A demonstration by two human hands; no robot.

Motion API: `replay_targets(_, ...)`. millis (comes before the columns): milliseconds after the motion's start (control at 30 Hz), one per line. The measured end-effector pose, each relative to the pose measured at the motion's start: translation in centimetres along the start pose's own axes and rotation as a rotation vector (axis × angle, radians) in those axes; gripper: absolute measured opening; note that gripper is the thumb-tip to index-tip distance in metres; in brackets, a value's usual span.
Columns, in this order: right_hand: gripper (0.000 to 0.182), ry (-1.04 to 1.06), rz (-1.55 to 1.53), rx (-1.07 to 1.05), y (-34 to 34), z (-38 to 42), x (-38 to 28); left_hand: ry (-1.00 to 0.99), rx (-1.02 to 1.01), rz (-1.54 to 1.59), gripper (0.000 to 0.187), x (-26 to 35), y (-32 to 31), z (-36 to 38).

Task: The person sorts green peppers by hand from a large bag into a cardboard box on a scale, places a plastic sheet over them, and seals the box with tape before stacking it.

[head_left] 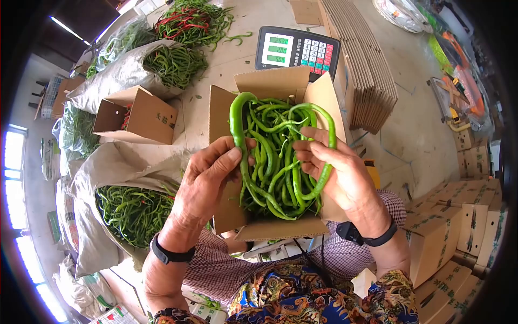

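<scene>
An open cardboard box (280, 232) full of long green peppers (270, 156) stands in front of me. My left hand (210, 167) is at its left side, thumb and fingers pinched on a thick green pepper (236, 119) whose curved top rises over the box. Over the right part of the box is my right hand (332, 164), palm turned up and fingers half curled. A long curved green pepper (330, 127) loops around its fingers and passes by the thumb. Behind the box, a scale display with keypad (297, 49) shows lit green numbers.
Flattened cardboard (367, 70) is stacked behind on the right. Sacks of green peppers (132, 213) lie at the left, with a small open box (145, 116) between them. A pile of red and green peppers (189, 24) lies far back. Closed boxes (434, 232) stand at the right.
</scene>
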State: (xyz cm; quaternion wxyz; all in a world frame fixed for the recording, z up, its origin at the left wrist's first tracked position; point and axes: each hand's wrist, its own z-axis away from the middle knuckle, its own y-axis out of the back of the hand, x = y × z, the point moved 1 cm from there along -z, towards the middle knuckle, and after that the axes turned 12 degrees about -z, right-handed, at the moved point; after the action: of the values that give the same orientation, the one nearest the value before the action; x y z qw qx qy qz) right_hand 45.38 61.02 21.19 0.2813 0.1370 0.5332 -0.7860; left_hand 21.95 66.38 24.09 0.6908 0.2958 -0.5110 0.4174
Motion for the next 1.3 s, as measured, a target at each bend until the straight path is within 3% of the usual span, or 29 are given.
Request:
replay_targets(133,0.067,-0.052,0.413,0.018,-0.1,-3.3,1.4,-0.020,0.025,-0.083,0.028,-1.1,0.6,-2.1)
replay_targets(167,0.071,-0.039,0.422,-0.143,0.8,-4.1,1.8,-0.026,0.025,-0.084,0.028,-1.7,0.8,-2.4)
replay_targets(233,0.075,0.061,1.011,-0.076,2.2,-4.7,1.9,0.023,0.067,-0.145,0.026,-2.8,1.1,-2.6)
replay_targets(267,0.075,0.063,1.014,-0.078,2.5,-4.9,2.0,0.037,0.070,-0.173,0.026,-3.2,1.2,-2.6)
replay_targets(333,0.075,0.114,1.416,-0.161,2.5,-5.1,2.0,0.060,0.080,-0.198,0.025,-3.4,0.7,-2.3)
replay_targets(367,0.074,-0.097,1.552,-0.137,0.6,-4.9,1.6,0.086,0.089,-0.225,0.025,-3.3,0.4,-2.2)
replay_targets(433,0.066,0.300,1.659,-0.501,1.3,-4.0,3.2,0.103,0.076,-0.222,0.024,-3.3,0.2,-2.3)
replay_targets(467,0.062,0.236,1.754,-0.578,1.1,-3.5,3.1,0.094,0.062,-0.238,0.025,-3.3,0.3,-2.4)
replay_targets(500,0.062,0.234,1.756,-0.581,1.2,-4.0,3.3,0.085,0.048,-0.252,0.025,-3.4,0.3,-2.4)
replay_targets(567,0.061,0.086,1.862,-0.353,2.0,-5.4,3.6,0.094,0.065,-0.211,0.025,-3.3,0.4,-2.5)
replay_targets(600,0.054,0.241,1.832,-0.318,2.0,-5.0,3.5,0.092,0.088,-0.204,0.025,-3.2,0.6,-2.3)
replay_targets(767,0.050,0.348,1.897,-0.256,3.4,-6.7,3.7,0.075,0.134,-0.139,0.026,-4.1,0.6,-1.5)
replay_targets(833,0.054,0.274,1.817,-0.352,3.1,-6.6,4.0,0.129,0.131,-0.071,0.027,-3.7,-0.1,-1.0)
replay_targets(900,0.058,0.283,1.845,-0.418,1.9,-5.4,3.5,0.141,0.081,-0.065,0.027,-2.8,-0.7,-0.5)
replay_targets(967,0.055,0.440,1.878,-0.327,0.1,-4.2,1.6,0.145,0.016,-0.099,0.031,-2.0,-0.8,0.0)
replay_targets(1100,0.039,0.535,1.625,-0.270,-0.1,-3.4,-2.4,0.174,-0.179,-0.006,0.029,-1.9,-0.1,1.2)
replay_targets(1300,0.036,0.476,1.606,-0.223,1.2,-3.8,-4.2,0.137,-0.545,-0.127,0.029,0.2,-0.2,1.0)
